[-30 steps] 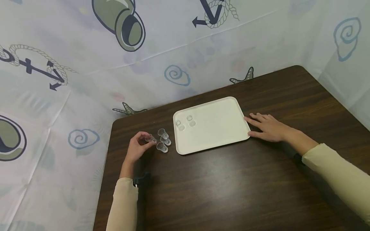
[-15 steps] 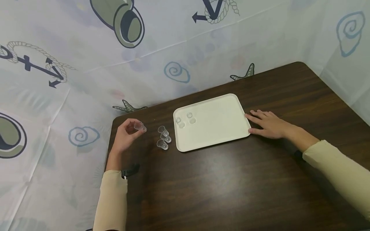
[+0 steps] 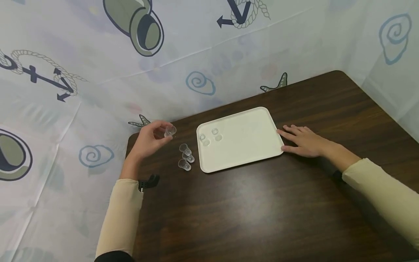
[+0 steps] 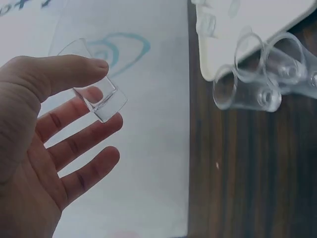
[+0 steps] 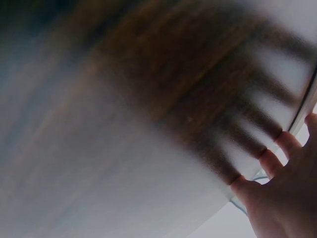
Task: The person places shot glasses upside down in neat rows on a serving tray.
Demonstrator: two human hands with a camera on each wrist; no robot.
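Note:
My left hand [image 3: 148, 141] pinches a small clear shot glass [image 3: 170, 131] between thumb and fingers, above the far left part of the table. In the left wrist view the thumb lies across the glass [image 4: 110, 104], and the other fingers are spread beneath. Right of this hand, three more clear shot glasses [image 3: 184, 165] stand close together beside a white tray [image 3: 242, 142]. Two shot glasses [image 3: 214, 131] sit at the tray's left end. My right hand [image 3: 302, 142] lies flat with fingers spread, its thumb and a fingertip at the tray's right edge.
The dark wood-grain table [image 3: 248, 211] carries everything. A pale cloth [image 3: 209, 62] with sea prints hangs right behind its back edge and down its left side.
The left hand has lifted a shot glass away from the group, first leftward, then toward the table's back and slightly right. The right hand, tray and other glasses stay put.

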